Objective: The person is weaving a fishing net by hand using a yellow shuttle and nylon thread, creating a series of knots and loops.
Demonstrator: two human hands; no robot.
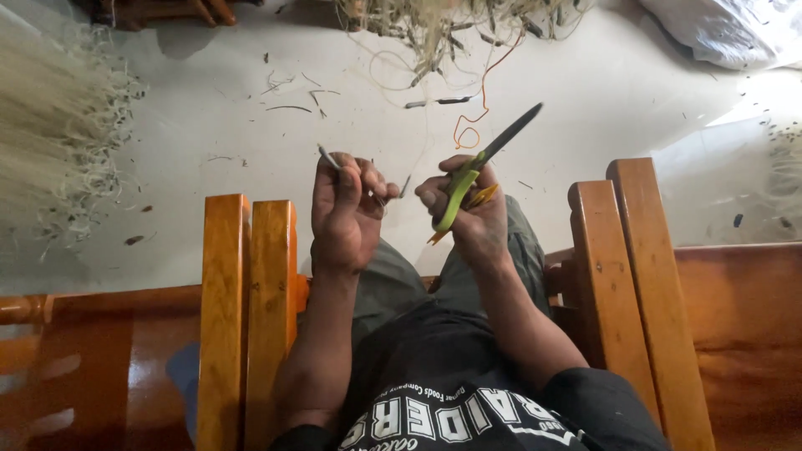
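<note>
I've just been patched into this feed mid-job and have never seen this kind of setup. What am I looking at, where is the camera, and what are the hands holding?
There is no machine here. One camera sits on a person's head and looks down past their lap, so you see their own two bare hands from above. The person sits in a wooden chair; its armrests run along both sides.

The right hand has a closed grip on a pair of scissors with green and yellow handles, blades shut and pointing up and away. The left hand pinches a thin grey strip between its fingertips.

Below is a pale floor. On it lie scattered short trimmings, a heap of pale fibres at the left, a tangled bundle at the top, and an orange string.
</note>
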